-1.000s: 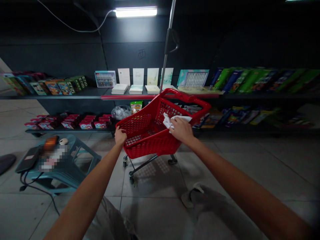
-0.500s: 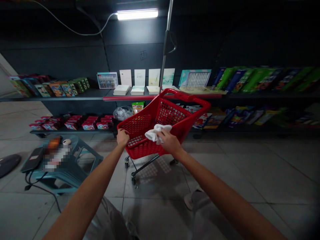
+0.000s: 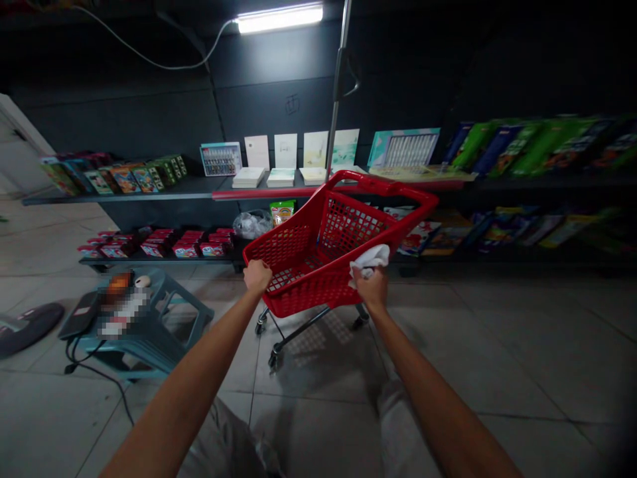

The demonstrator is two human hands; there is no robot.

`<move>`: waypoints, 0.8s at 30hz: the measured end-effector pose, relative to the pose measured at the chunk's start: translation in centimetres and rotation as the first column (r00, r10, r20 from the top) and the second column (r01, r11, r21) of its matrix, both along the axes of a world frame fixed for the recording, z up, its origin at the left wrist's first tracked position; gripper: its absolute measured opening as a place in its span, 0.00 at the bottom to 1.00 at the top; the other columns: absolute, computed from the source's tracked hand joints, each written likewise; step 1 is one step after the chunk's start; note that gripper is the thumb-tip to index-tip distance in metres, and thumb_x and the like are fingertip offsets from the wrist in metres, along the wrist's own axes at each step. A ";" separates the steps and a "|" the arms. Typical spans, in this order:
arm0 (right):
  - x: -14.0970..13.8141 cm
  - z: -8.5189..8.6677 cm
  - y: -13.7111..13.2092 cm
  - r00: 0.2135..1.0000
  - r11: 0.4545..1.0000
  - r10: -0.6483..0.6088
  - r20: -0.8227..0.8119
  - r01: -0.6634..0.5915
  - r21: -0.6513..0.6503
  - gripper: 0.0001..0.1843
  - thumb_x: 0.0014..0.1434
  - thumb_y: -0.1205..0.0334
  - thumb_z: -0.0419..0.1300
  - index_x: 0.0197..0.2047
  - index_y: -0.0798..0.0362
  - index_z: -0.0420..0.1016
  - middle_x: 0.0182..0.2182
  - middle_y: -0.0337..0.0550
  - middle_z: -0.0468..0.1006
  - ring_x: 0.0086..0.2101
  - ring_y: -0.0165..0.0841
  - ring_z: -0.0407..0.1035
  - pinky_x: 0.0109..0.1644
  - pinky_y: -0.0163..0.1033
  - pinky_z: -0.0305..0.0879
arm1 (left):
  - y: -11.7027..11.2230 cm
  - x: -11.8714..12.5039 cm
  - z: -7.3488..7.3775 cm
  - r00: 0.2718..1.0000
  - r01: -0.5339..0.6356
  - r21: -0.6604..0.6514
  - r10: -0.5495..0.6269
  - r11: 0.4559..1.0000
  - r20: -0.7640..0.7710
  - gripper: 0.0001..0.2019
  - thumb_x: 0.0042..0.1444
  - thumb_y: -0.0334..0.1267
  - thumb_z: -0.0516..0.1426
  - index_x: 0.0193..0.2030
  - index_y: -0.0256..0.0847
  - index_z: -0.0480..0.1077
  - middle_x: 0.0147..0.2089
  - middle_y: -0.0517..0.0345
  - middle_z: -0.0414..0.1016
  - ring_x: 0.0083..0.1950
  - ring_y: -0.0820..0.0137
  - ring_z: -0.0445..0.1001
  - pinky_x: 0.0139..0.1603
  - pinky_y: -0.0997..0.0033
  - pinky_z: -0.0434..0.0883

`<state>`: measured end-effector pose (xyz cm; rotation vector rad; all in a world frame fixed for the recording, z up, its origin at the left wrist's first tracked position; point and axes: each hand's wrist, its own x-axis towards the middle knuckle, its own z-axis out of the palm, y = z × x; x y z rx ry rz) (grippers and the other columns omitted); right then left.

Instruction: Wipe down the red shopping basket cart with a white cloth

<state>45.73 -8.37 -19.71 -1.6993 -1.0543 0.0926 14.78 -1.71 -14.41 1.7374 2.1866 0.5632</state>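
- Left hand (image 3: 257, 275) is gripping the cart (image 3: 318, 265) rim at frame centre
- Right hand (image 3: 372, 289) is pinching a white cloth (image 3: 371, 257); fingers are hidden behind it
- Stool (image 3: 149, 325) items at lower left are blurred

Bare forearms (sleeveless), grey trousers (image 3: 223, 441).

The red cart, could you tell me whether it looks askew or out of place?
Yes: the cart leans, its handle end raised toward the shelf. The left hand grips its near rim; the right hand presses a white cloth on its side rim.
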 end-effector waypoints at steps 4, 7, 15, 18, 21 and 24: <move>-5.0 0.4 -1.3 0.991 0.996 0.085 -0.104 -0.086 -0.010 0.23 0.56 0.45 0.58 0.45 0.57 0.74 0.40 0.56 0.80 0.41 0.44 0.75 0.51 0.48 0.71 | 0.0 0.0 0.0 1.000 -0.006 0.006 0.006 1.000 -0.003 0.12 0.57 0.33 0.57 0.42 0.46 0.82 0.54 0.47 0.80 0.54 0.58 0.78 0.51 0.65 0.73; -9.8 0.2 -3.6 0.958 0.960 0.280 -0.052 -0.279 0.027 0.21 0.59 0.47 0.58 0.47 0.56 0.75 0.43 0.55 0.80 0.44 0.42 0.75 0.53 0.45 0.71 | -0.1 0.0 0.0 1.000 -0.001 0.009 0.000 1.000 0.019 0.12 0.57 0.33 0.57 0.41 0.46 0.82 0.50 0.48 0.82 0.53 0.59 0.79 0.51 0.65 0.73; -18.9 -1.3 -8.0 0.575 0.634 0.772 0.272 -0.658 -0.407 0.18 0.62 0.62 0.58 0.56 0.49 0.71 0.54 0.47 0.75 0.50 0.37 0.73 0.52 0.40 0.73 | -0.2 -0.2 0.3 0.997 -0.023 0.010 0.023 1.000 0.072 0.12 0.55 0.34 0.58 0.40 0.48 0.83 0.48 0.49 0.83 0.53 0.57 0.79 0.51 0.63 0.74; -17.6 -0.5 -7.3 0.528 0.629 0.776 0.346 -0.607 -0.485 0.20 0.62 0.64 0.58 0.57 0.48 0.71 0.56 0.45 0.75 0.51 0.37 0.73 0.50 0.39 0.72 | 0.1 -0.5 0.4 0.997 -0.028 -0.010 0.029 1.000 0.076 0.11 0.54 0.34 0.59 0.40 0.49 0.83 0.48 0.50 0.83 0.53 0.56 0.79 0.51 0.62 0.74; -14.0 0.7 -6.1 0.627 0.721 0.685 0.372 -0.508 -0.471 0.16 0.62 0.65 0.58 0.53 0.49 0.74 0.53 0.45 0.77 0.47 0.36 0.74 0.48 0.37 0.70 | 0.4 -0.8 0.5 0.996 -0.037 -0.019 0.039 0.999 0.077 0.11 0.54 0.34 0.59 0.40 0.49 0.83 0.48 0.50 0.83 0.53 0.55 0.79 0.51 0.61 0.74; -8.5 2.0 -4.7 0.771 0.852 0.508 0.385 -0.383 -0.358 0.11 0.63 0.61 0.57 0.48 0.50 0.75 0.46 0.45 0.78 0.42 0.35 0.74 0.44 0.35 0.68 | 0.7 -1.0 0.5 0.996 -0.037 -0.020 0.039 0.999 0.080 0.12 0.55 0.35 0.59 0.41 0.49 0.83 0.49 0.50 0.83 0.54 0.55 0.79 0.51 0.60 0.74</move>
